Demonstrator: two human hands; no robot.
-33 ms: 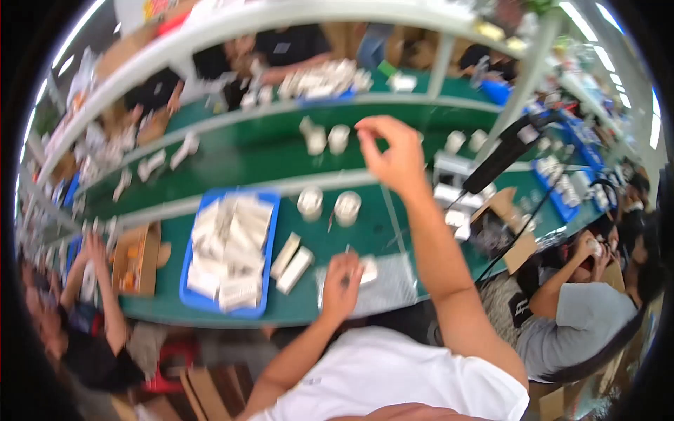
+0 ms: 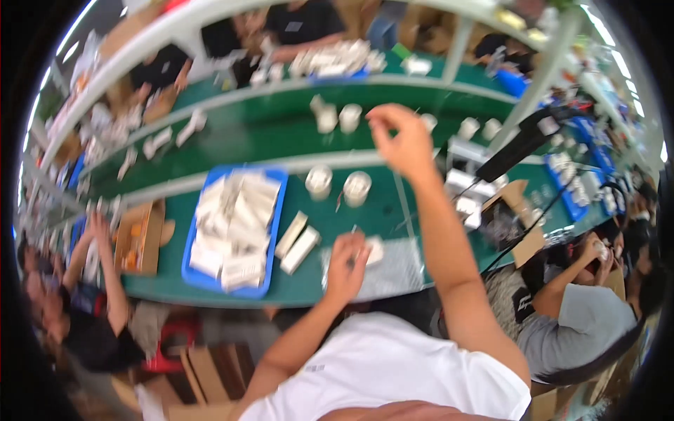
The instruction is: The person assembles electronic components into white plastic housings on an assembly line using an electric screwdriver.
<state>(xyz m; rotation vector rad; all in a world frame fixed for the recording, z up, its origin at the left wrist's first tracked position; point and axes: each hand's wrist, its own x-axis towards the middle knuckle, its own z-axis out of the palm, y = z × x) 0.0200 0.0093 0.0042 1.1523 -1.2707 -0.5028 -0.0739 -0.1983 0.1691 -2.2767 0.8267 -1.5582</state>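
My left hand (image 2: 347,268) has its fingers curled over a clear plastic bag (image 2: 398,272) on the green table. A small white piece (image 2: 375,250) lies right at its fingertips; I cannot tell whether they touch it. Something thin sticks up beyond the fingers. My right hand (image 2: 407,144) is raised over the far green strip, thumb and forefinger bent together; blur hides whatever may be between them. Near it on the strip stands a white round cup-like part (image 2: 350,118). Two more round white parts, a left one (image 2: 319,182) and a right one (image 2: 357,188), stand nearer me.
A blue tray (image 2: 185,270) heaped with white boxes stands left of two loose white boxes (image 2: 300,250). Farther left is a cardboard box (image 2: 147,242) with orange things. A black rod-like device (image 2: 516,149) juts in at right. Co-workers sit on both sides and across.
The whole view has shifted, so the table sits slightly higher and further right in the picture. My right hand has come slightly nearer relative to the cup-like part. My left hand stays put.
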